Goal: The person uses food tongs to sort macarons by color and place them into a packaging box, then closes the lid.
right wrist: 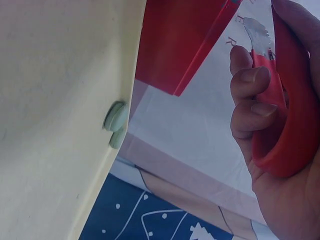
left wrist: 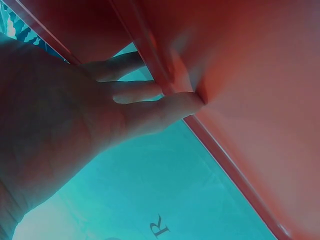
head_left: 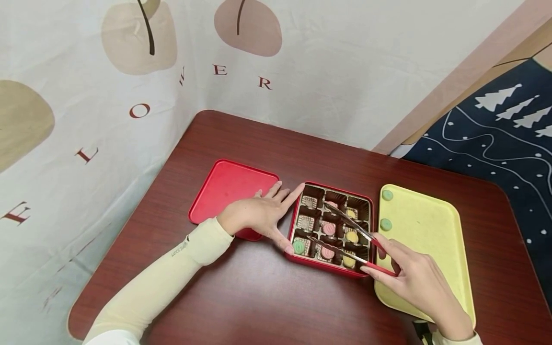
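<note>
My left hand (head_left: 265, 211) spreads its fingers, thumb and forefinger at the left corners of the red box (head_left: 327, 268). Its other fingers reach over the red lid (head_left: 237, 187); in the left wrist view, a fingertip of this hand (left wrist: 65, 115) meets the lid (left wrist: 270, 125). My right hand (head_left: 414, 268) grips red-handled metal tongs (head_left: 358, 228), their arms spread over the box. The right wrist view shows fingers curled round the handle (right wrist: 300, 130). In the box's divided insert lie small round pieces: one green (head_left: 299, 247), several pink (head_left: 329, 228), several yellow (head_left: 351, 236).
Right of the box, a yellow tray (head_left: 431, 225) lies partly under my right hand and forearm. Two green pieces sit along its left side, an upper one (head_left: 387, 195) and a lower one (head_left: 385, 224). A patterned cloth (head_left: 327, 86) hangs behind the brown table (head_left: 267, 292).
</note>
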`<state>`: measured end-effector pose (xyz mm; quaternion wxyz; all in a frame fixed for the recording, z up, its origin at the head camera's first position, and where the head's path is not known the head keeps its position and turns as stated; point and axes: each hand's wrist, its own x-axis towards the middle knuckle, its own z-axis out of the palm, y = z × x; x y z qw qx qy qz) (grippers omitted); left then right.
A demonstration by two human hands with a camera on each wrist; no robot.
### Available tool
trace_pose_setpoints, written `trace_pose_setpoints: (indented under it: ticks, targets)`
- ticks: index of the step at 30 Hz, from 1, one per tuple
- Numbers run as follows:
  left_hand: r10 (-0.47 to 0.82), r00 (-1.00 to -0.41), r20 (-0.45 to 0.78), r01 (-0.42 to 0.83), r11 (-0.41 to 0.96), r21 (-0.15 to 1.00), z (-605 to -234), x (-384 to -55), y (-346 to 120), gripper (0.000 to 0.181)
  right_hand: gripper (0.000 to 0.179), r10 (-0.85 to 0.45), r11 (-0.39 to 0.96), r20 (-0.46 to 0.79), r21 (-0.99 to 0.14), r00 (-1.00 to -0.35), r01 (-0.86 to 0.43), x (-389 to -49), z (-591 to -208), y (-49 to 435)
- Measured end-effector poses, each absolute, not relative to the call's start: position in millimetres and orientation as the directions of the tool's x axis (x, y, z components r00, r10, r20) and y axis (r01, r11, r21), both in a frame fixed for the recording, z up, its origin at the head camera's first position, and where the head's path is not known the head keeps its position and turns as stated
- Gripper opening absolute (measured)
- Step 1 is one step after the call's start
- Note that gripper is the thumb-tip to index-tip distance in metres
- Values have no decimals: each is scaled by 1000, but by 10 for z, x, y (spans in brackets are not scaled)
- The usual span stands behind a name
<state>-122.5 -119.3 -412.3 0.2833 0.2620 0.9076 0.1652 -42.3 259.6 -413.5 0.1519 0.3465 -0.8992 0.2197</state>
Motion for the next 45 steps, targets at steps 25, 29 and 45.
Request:
trace_pose_setpoints:
  ticks: [25,29,45]
  targets:
    - [565,-705,-428,376,810,450,-4099,-1242,-1186,165,69,-347,809,335,-366,-876,-461,-408,-4136,3262]
    - [562,-705,-433,376,813,444,-4105,-1245,-1183,164,67,-319,831,314,-361,-894,-423,-404,-4157,3335]
    - [563,-699,-441,344,805,482,-4147,-1218,-1177,161,63,-244,873,325,-337,-914,-353,-350,-4333,3710]
